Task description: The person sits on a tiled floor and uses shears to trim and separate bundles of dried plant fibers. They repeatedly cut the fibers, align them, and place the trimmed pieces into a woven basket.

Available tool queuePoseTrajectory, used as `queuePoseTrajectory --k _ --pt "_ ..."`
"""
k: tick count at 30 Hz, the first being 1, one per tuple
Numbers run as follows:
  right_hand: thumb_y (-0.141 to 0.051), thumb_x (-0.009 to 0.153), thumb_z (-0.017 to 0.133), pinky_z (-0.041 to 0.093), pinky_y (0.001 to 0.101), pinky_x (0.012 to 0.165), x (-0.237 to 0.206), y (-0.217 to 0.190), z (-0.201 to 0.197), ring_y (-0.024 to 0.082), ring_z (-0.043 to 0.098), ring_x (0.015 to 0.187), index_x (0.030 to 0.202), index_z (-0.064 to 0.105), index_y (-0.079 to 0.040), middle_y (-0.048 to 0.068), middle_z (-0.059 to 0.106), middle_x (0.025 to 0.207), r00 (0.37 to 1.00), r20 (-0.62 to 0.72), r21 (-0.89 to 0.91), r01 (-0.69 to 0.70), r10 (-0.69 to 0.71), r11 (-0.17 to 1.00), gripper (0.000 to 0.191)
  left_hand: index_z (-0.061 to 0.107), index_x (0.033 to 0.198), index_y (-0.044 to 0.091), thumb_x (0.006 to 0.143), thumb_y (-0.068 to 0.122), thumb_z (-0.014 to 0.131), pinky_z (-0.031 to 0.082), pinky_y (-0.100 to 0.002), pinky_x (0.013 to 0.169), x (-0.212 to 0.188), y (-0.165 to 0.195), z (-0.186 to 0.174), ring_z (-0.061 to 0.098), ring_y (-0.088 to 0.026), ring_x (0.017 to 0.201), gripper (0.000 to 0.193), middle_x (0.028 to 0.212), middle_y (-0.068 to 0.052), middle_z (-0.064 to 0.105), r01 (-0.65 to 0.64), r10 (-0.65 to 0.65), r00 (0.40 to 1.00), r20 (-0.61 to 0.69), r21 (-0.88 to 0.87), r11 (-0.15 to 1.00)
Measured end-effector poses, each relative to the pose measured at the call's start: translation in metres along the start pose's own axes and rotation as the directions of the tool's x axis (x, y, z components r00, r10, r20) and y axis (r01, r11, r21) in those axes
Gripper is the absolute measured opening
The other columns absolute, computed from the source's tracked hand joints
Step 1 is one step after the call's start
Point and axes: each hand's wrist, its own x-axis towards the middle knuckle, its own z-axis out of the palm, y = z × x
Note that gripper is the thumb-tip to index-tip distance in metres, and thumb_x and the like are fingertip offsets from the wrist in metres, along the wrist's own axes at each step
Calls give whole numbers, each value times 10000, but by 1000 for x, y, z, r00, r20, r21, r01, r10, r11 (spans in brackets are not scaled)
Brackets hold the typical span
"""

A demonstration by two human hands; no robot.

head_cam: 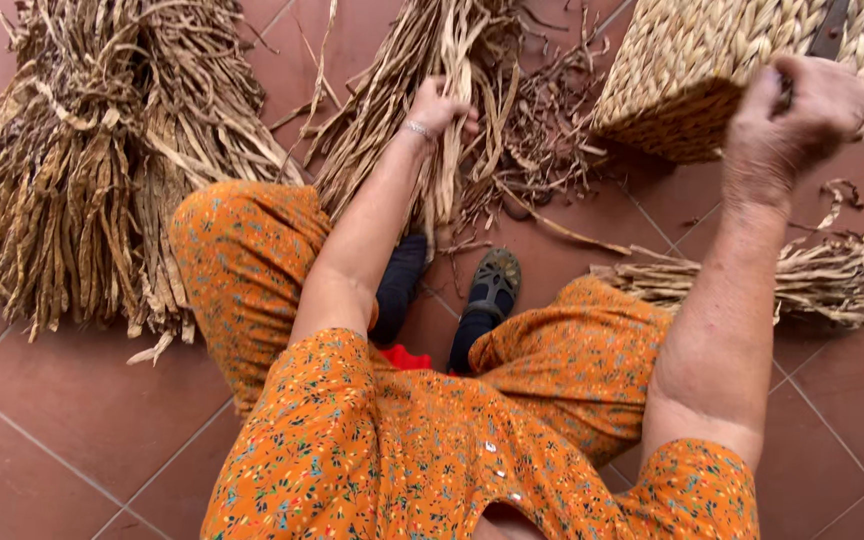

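Note:
My left hand [439, 108] reaches forward and grips a strand in a loose bundle of dried plant stalks [422, 110] lying on the tiled floor ahead of my knees. My right hand [800, 115] is raised to the right and closed on the rim of a woven straw basket [692, 70], which is tilted off the floor. I sit with orange flowered clothing over my knees, and dark sandalled feet [492, 285] show between them.
A large tied sheaf of dried stalks [82, 170] lies at the left. A smaller bundle [822, 280] rests on the floor at the right, under my right forearm. Loose scraps litter the red-brown floor tiles [72, 420] near the basket.

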Motion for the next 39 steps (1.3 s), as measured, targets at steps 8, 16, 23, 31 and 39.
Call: queuePoseTrajectory --k 8,16,23,31,39 --pt "-414 975 731 597 387 958 -42 -181 42 200 692 1119 1425 536 -108 135 689 1251 471 862 278 -749 187 602 578 570 1106 -85 909 -83 656 687 -404 662 -32 28 29 740 -269 671 215 832 -230 722 1 72 981 183 -372 928" --pt "-325 1068 582 560 311 561 -136 -210 84 142 643 648 1204 586 -7 40 687 824 246 958 278 -921 145 -272 346 658 1136 60 960 280 706 632 -267 695 -45 -41 51 712 -129 807 286 961 -62 725 -229 151 951 272 284 931" --pt "-413 1038 606 401 242 464 -113 -163 45 76 435 539 1195 634 -36 -28 508 684 423 900 429 -826 102 -366 410 669 1129 44 929 363 680 606 -273 622 -35 -55 6 682 -124 783 377 958 -72 744 -219 213 971 -107 -56 974" --pt "-411 1092 572 336 234 457 -107 -169 7 62 328 539 1208 621 -67 -56 382 673 511 851 372 -748 -120 -550 366 369 1517 75 897 368 760 448 -406 1125 -27 -60 16 488 -280 1366 789 1502 -168 472 -406 412 911 -34 110 907" --pt "-404 1117 544 325 225 434 -110 -183 -22 55 318 519 1185 648 -64 -58 390 657 575 787 344 -709 -222 -616 362 153 1632 187 634 290 914 294 -558 1159 -5 -4 60 316 -350 1455 1259 1592 -227 296 -244 358 916 -181 458 855"
